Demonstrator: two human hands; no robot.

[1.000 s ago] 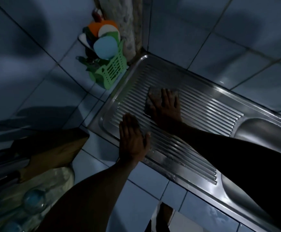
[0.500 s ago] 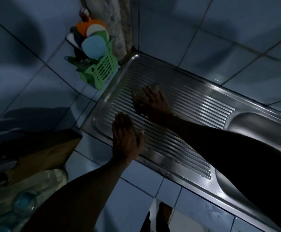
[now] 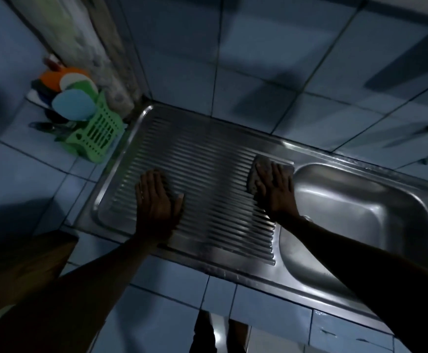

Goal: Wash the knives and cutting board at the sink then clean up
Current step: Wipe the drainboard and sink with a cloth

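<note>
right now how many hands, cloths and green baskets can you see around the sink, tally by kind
hands: 2, left hand flat on the drainboard, right hand pressing the cloth
cloths: 1, grey cloth by the sink basin
green baskets: 1, green basket on the tiled counter
total: 4

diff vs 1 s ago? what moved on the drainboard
The right hand slid the grey cleaning pad across the ribbed steel drainboard, from near its far left corner to the edge beside the sink basin. It presses the pad flat as before. The left hand stayed flat on the drainboard's near left part. The green plastic utensil basket is unmoved.
</note>
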